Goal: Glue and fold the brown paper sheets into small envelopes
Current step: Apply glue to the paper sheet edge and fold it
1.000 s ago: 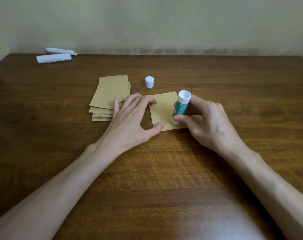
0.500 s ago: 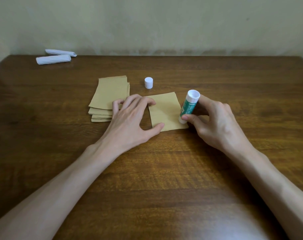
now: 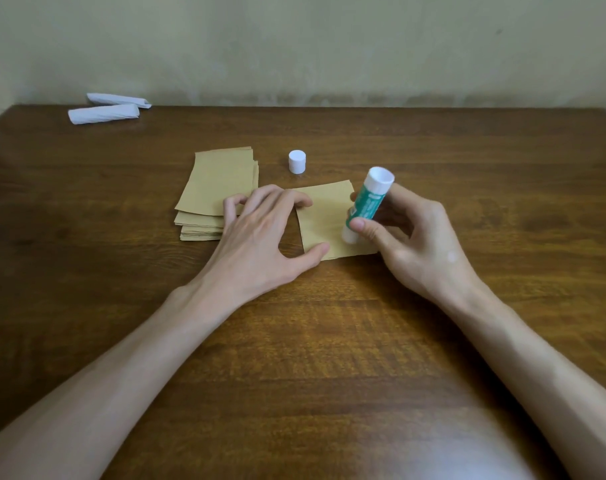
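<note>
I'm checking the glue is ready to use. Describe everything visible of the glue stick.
The glue stick is a plastic tube with a green label and white ends. It is uncapped; its white cap stands apart on the table. It tilts, upper end leaning right and away, lower end down on the right part of the brown sheet. The right hand pinches it between thumb and fingers.

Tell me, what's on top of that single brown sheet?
The left hand presses its left edge; the right hand holds the glue stick end-down on it, covering its right edge.
</note>
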